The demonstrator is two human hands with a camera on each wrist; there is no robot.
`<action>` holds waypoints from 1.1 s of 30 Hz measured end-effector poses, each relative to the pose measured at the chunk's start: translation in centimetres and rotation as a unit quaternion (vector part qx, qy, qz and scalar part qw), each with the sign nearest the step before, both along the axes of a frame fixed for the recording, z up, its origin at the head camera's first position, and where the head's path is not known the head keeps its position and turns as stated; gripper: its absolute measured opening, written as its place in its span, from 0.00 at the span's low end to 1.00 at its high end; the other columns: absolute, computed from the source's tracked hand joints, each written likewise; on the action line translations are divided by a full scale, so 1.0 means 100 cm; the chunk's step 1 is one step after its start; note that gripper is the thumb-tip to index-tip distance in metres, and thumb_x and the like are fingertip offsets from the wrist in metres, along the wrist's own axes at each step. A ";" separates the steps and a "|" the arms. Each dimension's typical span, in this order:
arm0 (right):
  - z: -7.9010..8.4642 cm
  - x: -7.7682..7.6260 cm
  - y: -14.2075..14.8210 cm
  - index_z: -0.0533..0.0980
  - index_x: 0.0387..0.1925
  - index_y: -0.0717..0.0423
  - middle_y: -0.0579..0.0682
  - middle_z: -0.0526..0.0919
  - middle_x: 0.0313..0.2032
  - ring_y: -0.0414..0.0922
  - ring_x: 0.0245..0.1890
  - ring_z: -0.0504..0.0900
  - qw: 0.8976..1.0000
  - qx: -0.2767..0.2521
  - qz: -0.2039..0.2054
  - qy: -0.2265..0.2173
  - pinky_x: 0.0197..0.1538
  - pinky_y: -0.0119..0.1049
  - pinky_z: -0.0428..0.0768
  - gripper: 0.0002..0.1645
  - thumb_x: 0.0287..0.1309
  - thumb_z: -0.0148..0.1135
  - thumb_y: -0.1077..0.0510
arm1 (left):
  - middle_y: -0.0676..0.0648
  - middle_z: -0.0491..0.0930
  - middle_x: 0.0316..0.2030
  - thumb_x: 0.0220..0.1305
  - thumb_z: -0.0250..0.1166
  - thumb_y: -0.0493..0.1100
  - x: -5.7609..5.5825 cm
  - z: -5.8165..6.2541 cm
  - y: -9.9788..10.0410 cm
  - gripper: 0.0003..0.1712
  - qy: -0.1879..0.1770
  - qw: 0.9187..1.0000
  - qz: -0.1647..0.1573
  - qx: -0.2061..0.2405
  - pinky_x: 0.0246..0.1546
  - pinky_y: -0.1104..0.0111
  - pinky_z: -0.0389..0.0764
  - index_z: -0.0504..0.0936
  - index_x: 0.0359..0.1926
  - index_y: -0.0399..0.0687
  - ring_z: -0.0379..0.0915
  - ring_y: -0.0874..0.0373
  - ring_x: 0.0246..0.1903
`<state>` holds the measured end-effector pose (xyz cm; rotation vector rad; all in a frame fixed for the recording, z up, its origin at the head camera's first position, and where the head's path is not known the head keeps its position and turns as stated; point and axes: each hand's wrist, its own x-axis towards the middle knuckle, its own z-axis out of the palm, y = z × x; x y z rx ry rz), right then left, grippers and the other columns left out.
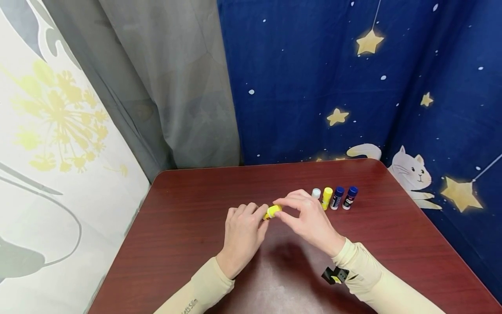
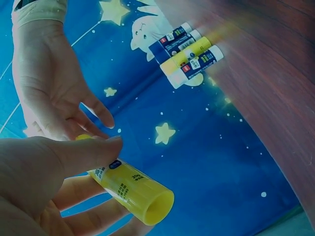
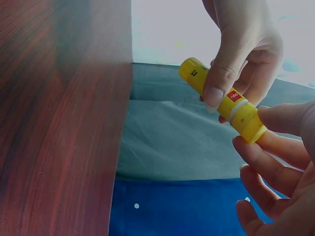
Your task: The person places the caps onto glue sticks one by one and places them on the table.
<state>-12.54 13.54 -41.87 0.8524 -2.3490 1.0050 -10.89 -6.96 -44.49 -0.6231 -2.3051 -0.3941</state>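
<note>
A yellow glue stick (image 2: 138, 191) with a red logo is held above the table, tilted. My left hand (image 1: 243, 229) grips its body, thumb on one side and fingers on the other. In the right wrist view the left thumb lies across the label beside the logo. My right hand (image 1: 310, 220) pinches the yellow cap (image 3: 249, 124) between thumb and forefinger, its other fingers spread loosely. A white ring (image 3: 238, 110) shows between cap and body. The far end of the body, a hollow yellow base, faces the left wrist camera.
Behind my right hand several glue sticks stand upright in a row: one with a white cap (image 1: 316, 192), a yellow one (image 1: 327, 199), and two with navy caps (image 1: 337, 198). The dark red table (image 1: 188, 200) ends at grey and blue curtains (image 1: 298, 87).
</note>
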 end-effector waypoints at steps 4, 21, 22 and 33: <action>0.000 0.000 0.000 0.86 0.48 0.39 0.33 0.84 0.38 0.36 0.47 0.76 1.000 0.000 0.000 -0.001 0.47 0.38 0.78 0.18 0.54 0.77 0.51 | 0.53 0.74 0.28 0.56 0.76 0.43 0.000 -0.001 0.000 0.11 0.012 1.000 0.000 0.003 0.32 0.61 0.68 0.84 0.39 0.55 0.72 0.55 0.27; -0.005 -0.001 -0.003 0.86 0.47 0.40 0.32 0.84 0.37 0.35 0.46 0.77 1.000 -0.004 -0.018 0.010 0.46 0.37 0.79 0.19 0.51 0.79 0.51 | 0.53 0.75 0.28 0.56 0.77 0.43 0.001 0.001 0.001 0.11 0.007 1.000 0.002 0.003 0.33 0.61 0.67 0.85 0.39 0.54 0.73 0.54 0.29; -0.005 -0.001 -0.003 0.86 0.47 0.40 0.32 0.83 0.37 0.35 0.46 0.77 1.000 -0.004 -0.020 0.012 0.46 0.36 0.79 0.19 0.51 0.79 0.51 | 0.53 0.75 0.28 0.55 0.77 0.43 0.001 0.001 0.001 0.12 0.007 1.000 0.004 0.002 0.33 0.61 0.67 0.85 0.39 0.54 0.74 0.54 0.29; -0.004 0.001 -0.005 0.87 0.44 0.42 0.34 0.84 0.35 0.35 0.44 0.78 1.000 -0.006 -0.019 0.021 0.45 0.35 0.79 0.18 0.49 0.80 0.53 | 0.53 0.81 0.30 0.48 0.80 0.39 0.003 0.000 0.005 0.17 0.038 0.999 0.017 0.002 0.33 0.60 0.67 0.85 0.39 0.53 0.78 0.53 0.32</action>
